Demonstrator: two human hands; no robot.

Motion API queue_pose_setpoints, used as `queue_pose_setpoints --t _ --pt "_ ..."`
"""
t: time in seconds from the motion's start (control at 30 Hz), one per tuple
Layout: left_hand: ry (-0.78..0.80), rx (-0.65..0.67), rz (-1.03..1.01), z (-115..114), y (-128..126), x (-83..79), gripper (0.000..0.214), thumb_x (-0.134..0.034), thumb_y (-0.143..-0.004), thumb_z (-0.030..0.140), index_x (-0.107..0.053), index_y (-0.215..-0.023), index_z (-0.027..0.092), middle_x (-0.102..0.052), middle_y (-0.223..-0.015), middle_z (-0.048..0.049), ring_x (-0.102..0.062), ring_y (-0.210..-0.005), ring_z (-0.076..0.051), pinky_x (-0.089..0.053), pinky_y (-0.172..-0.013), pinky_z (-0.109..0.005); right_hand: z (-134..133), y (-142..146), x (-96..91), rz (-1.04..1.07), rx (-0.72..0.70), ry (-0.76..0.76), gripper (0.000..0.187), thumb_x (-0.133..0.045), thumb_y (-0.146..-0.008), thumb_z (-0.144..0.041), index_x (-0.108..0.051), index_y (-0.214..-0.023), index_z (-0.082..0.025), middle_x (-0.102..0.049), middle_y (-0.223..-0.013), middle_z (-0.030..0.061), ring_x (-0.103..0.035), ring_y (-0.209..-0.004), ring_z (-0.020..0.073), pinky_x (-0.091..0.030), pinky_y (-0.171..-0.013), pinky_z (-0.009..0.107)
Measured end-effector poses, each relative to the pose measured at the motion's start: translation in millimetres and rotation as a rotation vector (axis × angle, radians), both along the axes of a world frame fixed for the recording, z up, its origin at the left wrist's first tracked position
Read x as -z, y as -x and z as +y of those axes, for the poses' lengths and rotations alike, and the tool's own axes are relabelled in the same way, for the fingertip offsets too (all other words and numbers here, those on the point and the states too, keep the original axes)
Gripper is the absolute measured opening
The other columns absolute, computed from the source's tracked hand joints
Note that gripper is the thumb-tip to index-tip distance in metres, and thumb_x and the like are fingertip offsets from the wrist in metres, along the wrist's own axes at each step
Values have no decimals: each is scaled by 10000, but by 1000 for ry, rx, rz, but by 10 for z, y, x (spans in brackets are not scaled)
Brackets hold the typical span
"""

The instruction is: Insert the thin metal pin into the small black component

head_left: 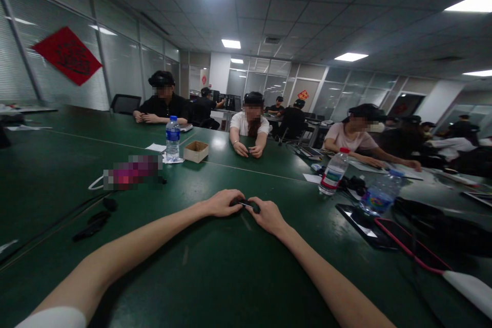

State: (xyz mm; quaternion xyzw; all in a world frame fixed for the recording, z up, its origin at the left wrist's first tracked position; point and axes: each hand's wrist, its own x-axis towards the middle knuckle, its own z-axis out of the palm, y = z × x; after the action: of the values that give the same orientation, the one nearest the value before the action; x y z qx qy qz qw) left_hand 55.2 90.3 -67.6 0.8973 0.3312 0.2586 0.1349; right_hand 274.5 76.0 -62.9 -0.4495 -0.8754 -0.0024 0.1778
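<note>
Black item, small and with a pale strip across its middle, sits between the two hands just above or on the counter; whether it touches the surface cannot be told, nor exactly what it is.

Farthest to the left of the left hand, and nearer the wearer, a lumpy black object lies on the green top. Beyond it, also left of the left hand, is a purple-red object, its details blurred out. Farther off, ahead and to the left of that hand, a blue-capped bottle stands upright, with an open cardboard box just to its right.

The left hand is nearly closed, its thumb and fingers on the item's left end. Straight ahead of both hands, across the counter, a co-worker in a white top rests both forearms on it. The right hand is narrow too, gripping the item's right end.

Right of the right hand and beyond it, a red-capped bottle stands, then a clear bottle with a purple-blue label. Nearer, a black flat device and a pink-edged phone lie side by side.
</note>
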Motion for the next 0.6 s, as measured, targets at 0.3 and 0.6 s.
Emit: queue_pose_setpoints --t 0.3,0.6 --pt "-16 88 -26 27 27 2 324 -500 -891 415 -578 -1106 185 -598 -986 -60 -562 -872 -166 -425 -753 -257 -30 -3 -33 11 -37 -4 299 -474 -902 -454 -609 -1081 -256 -689 -861 28 -638 -736 177 -405 -638 240" --pt "6 119 -71 65 35 52 303 -512 -895 378 -565 -1129 193 -555 -1028 -69 -540 -906 -161 -420 -795 -260 -46 -8 -30 7 -40 -17 248 -527 -880 -431 -597 -1044 -258 -679 -820 12 -628 -706 165 -371 -611 219"
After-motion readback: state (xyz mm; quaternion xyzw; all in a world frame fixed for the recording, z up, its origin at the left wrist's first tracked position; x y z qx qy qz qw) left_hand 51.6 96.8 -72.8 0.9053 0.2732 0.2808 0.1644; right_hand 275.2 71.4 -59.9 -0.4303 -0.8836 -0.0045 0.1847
